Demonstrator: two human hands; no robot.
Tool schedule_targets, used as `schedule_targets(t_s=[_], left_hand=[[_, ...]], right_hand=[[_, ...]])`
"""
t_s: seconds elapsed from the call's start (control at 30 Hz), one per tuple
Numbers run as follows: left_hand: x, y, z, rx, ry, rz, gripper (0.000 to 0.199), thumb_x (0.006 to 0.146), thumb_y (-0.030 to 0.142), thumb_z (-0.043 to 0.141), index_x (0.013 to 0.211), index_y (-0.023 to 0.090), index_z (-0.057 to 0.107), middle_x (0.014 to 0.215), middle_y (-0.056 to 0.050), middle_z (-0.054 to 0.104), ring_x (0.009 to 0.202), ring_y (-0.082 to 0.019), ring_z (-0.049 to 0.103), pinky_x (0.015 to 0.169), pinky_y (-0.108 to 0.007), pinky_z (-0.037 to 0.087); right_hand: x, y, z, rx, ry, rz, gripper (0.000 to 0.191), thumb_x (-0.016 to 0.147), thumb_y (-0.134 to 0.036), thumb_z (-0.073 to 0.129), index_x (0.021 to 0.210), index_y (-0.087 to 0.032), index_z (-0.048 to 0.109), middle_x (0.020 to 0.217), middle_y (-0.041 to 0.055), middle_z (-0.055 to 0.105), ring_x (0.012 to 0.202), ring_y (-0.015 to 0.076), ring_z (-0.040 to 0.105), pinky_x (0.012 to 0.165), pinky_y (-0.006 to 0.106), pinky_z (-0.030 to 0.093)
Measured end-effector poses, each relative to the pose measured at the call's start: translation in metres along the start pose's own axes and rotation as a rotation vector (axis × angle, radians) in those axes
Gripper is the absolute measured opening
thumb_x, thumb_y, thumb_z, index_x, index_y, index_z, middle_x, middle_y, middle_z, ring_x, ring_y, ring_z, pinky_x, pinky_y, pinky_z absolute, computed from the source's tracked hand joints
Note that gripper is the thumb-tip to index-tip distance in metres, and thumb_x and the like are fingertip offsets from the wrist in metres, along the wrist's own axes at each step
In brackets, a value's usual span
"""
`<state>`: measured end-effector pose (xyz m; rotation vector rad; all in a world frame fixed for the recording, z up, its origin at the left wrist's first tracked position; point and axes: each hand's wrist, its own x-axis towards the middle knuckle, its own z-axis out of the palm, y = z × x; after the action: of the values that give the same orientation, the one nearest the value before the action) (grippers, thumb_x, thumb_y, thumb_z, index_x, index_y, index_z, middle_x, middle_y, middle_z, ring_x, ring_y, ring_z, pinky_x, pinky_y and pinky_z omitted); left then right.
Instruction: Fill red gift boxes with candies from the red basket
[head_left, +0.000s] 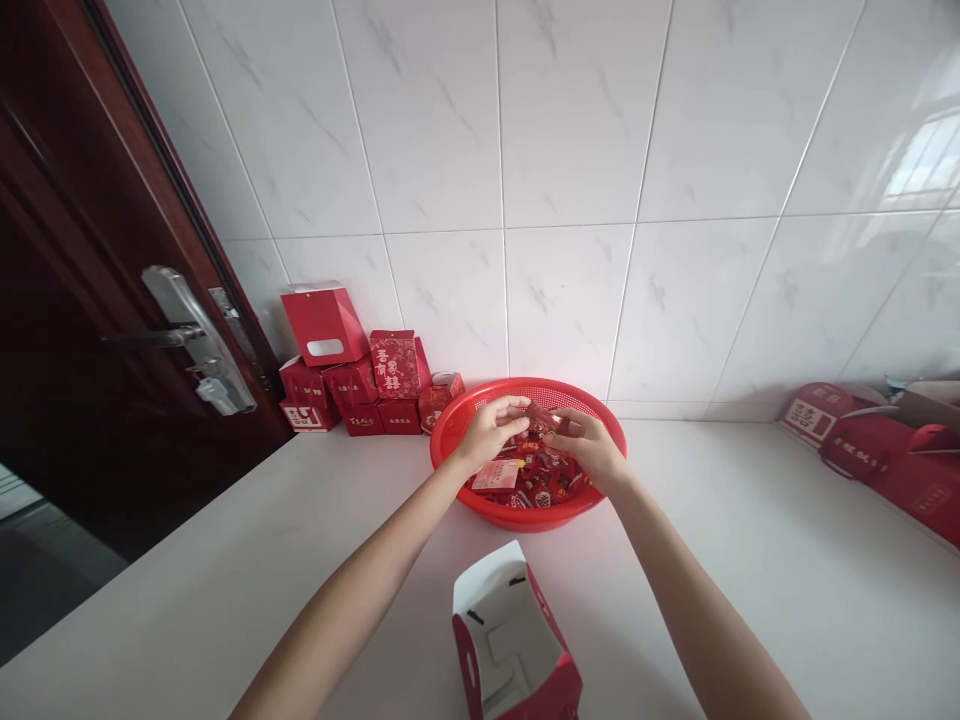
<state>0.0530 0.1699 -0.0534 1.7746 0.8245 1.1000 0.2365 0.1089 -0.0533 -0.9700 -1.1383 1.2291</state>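
White tiled wall (442,150), dark red door (60,200) at left, pale surface (300,500); both hands at a red basket

Left hand (491,430) and right hand (592,445) pinch a small red-wrapped piece (538,420) between them, over the basket (525,518); step in hand looks like picking out or handling a single piece. Any lift from here would call for a light fingertip grip and clearance over the rim. More wrapped pieces (541,492) lie in the basket, pink card (495,475) among them. Nearer the person, an open box (517,650), pale inside, stands apart from the basket. Red boxes (322,325) stacked by the wall, door side; further red packaging (892,455) at far right. Window glare on the tiles, upper right
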Motion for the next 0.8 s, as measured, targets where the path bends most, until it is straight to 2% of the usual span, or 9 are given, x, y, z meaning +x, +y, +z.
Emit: schedule_targets(t_s=[0.2,0.33,0.4,0.5,0.57,0.67,0.73,0.8], left_hand=[[-0.001,0.004,0.0,-0.025,-0.031,0.002,0.035,0.081,0.015,0.066,0.116,0.016,0.065,0.117,-0.01,0.072,0.108,-0.022,0.068,0.086,-0.034,0.059],[-0.001,0.004,0.002,-0.003,-0.078,-0.003,0.036,0.082,0.017,0.066,0.118,0.015,0.064,0.11,-0.01,0.073,0.103,-0.021,0.07,0.09,-0.035,0.058],[0.0,0.003,0.003,0.052,-0.102,0.001,0.039,0.084,0.018,0.065,0.123,0.016,0.063,0.117,-0.011,0.072,0.109,-0.022,0.068,0.093,-0.036,0.057],[-0.001,0.004,0.005,0.26,-0.192,-0.017,0.04,0.088,0.017,0.057,0.128,0.016,0.062,0.122,-0.012,0.071,0.114,-0.022,0.066,0.096,-0.035,0.055],[-0.004,0.005,0.006,0.392,-0.319,-0.062,0.034,0.086,0.016,0.058,0.117,0.016,0.069,0.113,-0.009,0.075,0.106,-0.021,0.069,0.092,-0.032,0.055],[-0.009,0.006,0.007,0.548,-0.494,-0.163,0.02,0.071,0.01,0.069,0.085,0.021,0.078,0.086,-0.002,0.078,0.085,-0.022,0.073,0.081,-0.03,0.056],[-0.012,0.004,0.006,0.699,-0.51,-0.244,0.015,0.064,0.006,0.073,0.07,0.02,0.075,0.075,-0.003,0.076,0.08,-0.025,0.072,0.077,-0.033,0.056],[-0.011,0.0,0.003,0.851,-0.442,-0.313,0.011,0.066,0.006,0.075,0.066,0.017,0.072,0.076,-0.009,0.074,0.085,-0.03,0.072,0.079,-0.038,0.055]], right_hand=[[0.0,0.0,-0.003,-0.047,-0.044,-0.013,0.045,0.054,-0.026,0.085,0.096,-0.021,0.069,0.072,-0.0035,0.067,0.069,0.0173,0.067,0.07,0.032,0.056],[-0.003,-0.004,0.001,-0.136,-0.085,0.023,0.036,0.064,-0.037,0.082,0.094,-0.021,0.07,0.078,-0.0006,0.07,0.076,0.0185,0.069,0.073,0.031,0.056],[-0.004,-0.005,0.003,-0.172,-0.055,0.013,0.032,0.068,-0.043,0.08,0.088,-0.02,0.071,0.083,0.0025,0.073,0.081,0.0211,0.07,0.073,0.032,0.056],[-0.003,-0.003,0.003,-0.145,0.077,-0.019,0.032,0.065,-0.043,0.081,0.086,-0.021,0.07,0.081,0.0039,0.074,0.078,0.0229,0.07,0.068,0.033,0.056],[-0.002,-0.002,0.002,-0.11,0.136,-0.033,0.032,0.062,-0.041,0.081,0.084,-0.021,0.068,0.079,0.0034,0.074,0.074,0.0224,0.069,0.065,0.033,0.056],[-0.002,-0.002,0.003,-0.106,0.159,-0.012,0.029,0.06,-0.037,0.081,0.079,-0.022,0.064,0.075,0.0024,0.073,0.071,0.0218,0.069,0.063,0.033,0.055],[-0.003,-0.003,0.004,-0.103,0.167,0.02,0.027,0.06,-0.033,0.08,0.078,-0.022,0.063,0.075,0.0021,0.073,0.071,0.0221,0.069,0.063,0.033,0.055],[-0.003,-0.004,0.005,-0.091,0.183,0.039,0.025,0.06,-0.031,0.078,0.078,-0.023,0.061,0.075,0.0018,0.073,0.071,0.022,0.069,0.064,0.034,0.056]])
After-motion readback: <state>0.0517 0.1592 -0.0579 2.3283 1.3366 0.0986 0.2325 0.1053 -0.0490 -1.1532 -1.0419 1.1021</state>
